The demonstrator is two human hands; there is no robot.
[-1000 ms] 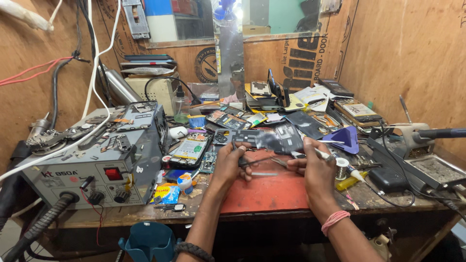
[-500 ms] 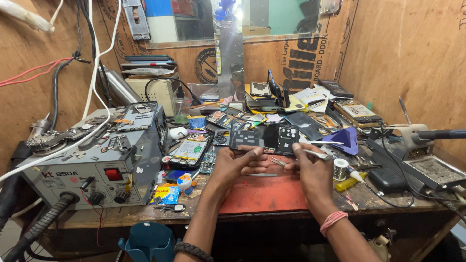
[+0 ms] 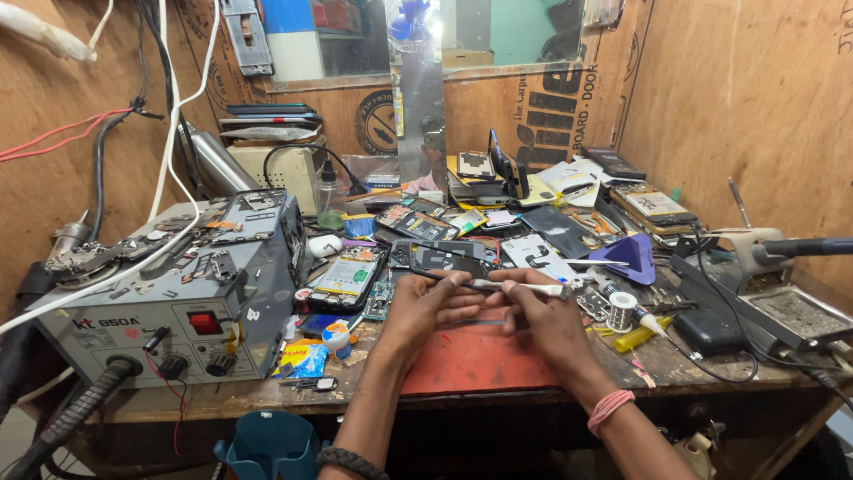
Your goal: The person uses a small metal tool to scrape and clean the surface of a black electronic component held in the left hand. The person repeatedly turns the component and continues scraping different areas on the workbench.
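Head view: I see both hands meeting over the red mat [image 3: 480, 360] at the middle of the bench [image 3: 675, 364]. The left hand [image 3: 426, 307] has its grip closed on the near edge of a dark phone frame [image 3: 442, 259], thumb and fingers pinching it where it lies just beyond the mat. The right hand [image 3: 542, 311] has its grip closed on a slim white-handled tool [image 3: 524, 286], held level, with its tip reaching toward the left hand's fingers. I cannot tell whether the tip touches the frame. To the left stands a grey rework station [image 3: 169, 302] with a red switch, with circuit parts on its top. Just right of the hands lie a solder spool [image 3: 621, 312], a yellow-handled tool [image 3: 641, 336] and a blue triangular pick [image 3: 633, 258]. Loose phone boards and screens crowd the bench behind the frame.
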